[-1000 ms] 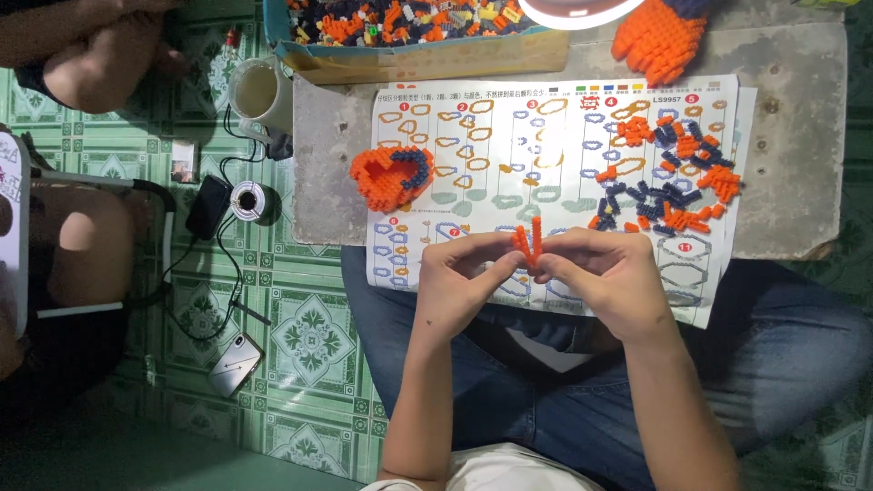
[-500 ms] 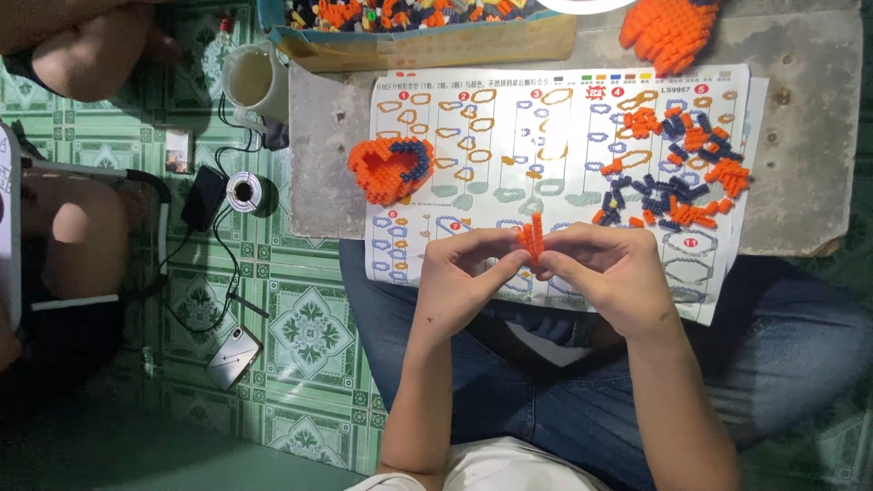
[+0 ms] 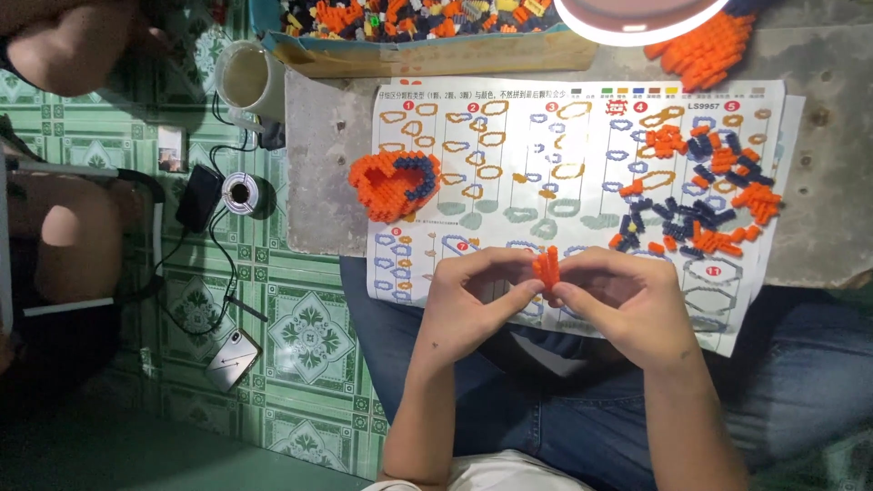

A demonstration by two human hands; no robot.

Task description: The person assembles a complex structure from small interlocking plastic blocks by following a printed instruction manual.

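Note:
Both my hands meet over the near edge of a printed instruction sheet [image 3: 509, 145]. My left hand [image 3: 477, 295] and my right hand [image 3: 618, 300] pinch a small stack of orange bricks [image 3: 546, 266] between their fingertips. A half-built ring of orange and dark blue bricks [image 3: 394, 184] lies on the sheet's left edge. Several loose orange and dark blue bricks [image 3: 700, 195] are scattered on the sheet's right part. A larger orange brick build [image 3: 705, 50] sits at the far right of the slab.
The sheet lies on a grey stone slab [image 3: 818, 164]. A box of mixed bricks [image 3: 409, 23] and a white cup [image 3: 245, 77] stand at the far side. On the green tiled floor lie a phone [image 3: 234, 359], a black charger with cables [image 3: 200, 195] and a wire spool [image 3: 241, 193]. Another person's legs [image 3: 64, 236] are at left.
My hands stay together on the orange stack with only small finger shifts. The view has drifted slightly.

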